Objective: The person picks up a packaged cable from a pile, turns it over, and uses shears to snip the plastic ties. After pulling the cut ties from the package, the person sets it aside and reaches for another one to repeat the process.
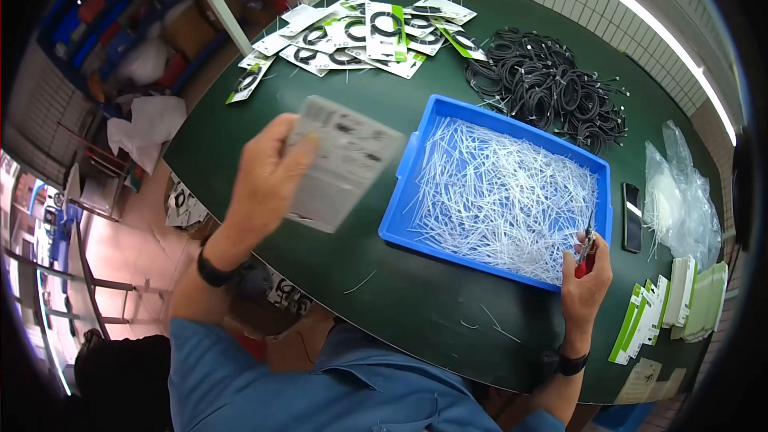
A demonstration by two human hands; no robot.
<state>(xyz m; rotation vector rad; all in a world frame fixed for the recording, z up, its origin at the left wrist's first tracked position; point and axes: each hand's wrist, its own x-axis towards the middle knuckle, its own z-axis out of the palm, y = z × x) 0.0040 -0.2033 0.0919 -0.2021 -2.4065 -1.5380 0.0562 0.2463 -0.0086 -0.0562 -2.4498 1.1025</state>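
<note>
My left hand [268, 168] grips a flat white packaging card [344, 164] by its left edge, thumb on the printed face, above the table left of a blue tray. Its far side is hidden from me. My right hand [586, 280] is closed around small red-handled pliers or cutters [588, 252], their dark tip pointing up at the tray's right front corner. Inside the blue tray [404, 184] lies a thick layer of thin white plastic ties [504, 192].
Carded black cables [384, 32] lie heaped at the back left. Coiled black cables [552, 84] are piled behind the tray. To the right are a phone [632, 216], a clear plastic bag [680, 192] and stacked green-white cards [644, 312]. Loose ties [500, 324] lie near the front edge.
</note>
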